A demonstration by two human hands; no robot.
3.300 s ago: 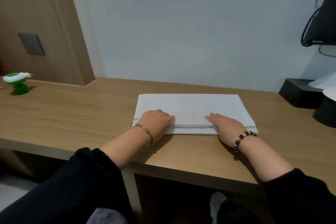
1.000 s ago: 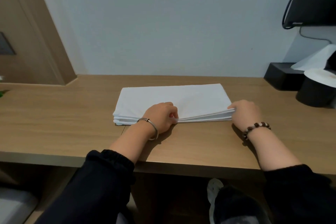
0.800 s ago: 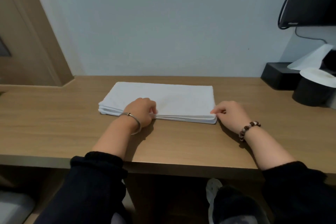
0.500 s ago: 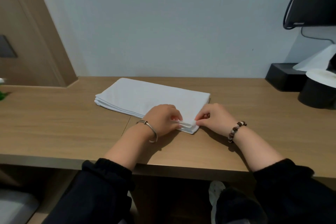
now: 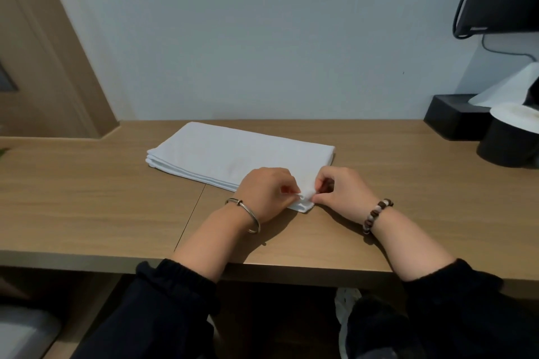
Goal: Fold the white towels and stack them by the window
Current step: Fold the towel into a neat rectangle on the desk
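A black box (image 5: 452, 119) and dark cup (image 5: 509, 146) stood far right on the tabletop (image 5: 87, 198). Both hands, left hand (image 5: 267, 194) and right hand (image 5: 342, 194), pinched the folded towel's (image 5: 233, 154) near corner.

Hotel-style room (desk (image 5: 87, 201), tissue box (image 5: 450, 121)).

I get 1 view, from the wide-angle head-worn camera. It faces forward and down across the wooden desk (image 5: 87, 198) toward the pale wall (image 5: 262, 38), near enough that the left hand (image 5: 267, 194) and right hand (image 5: 341, 192) sit mid-frame, with the black sleeves (image 5: 163, 315) filling the bottom edge.
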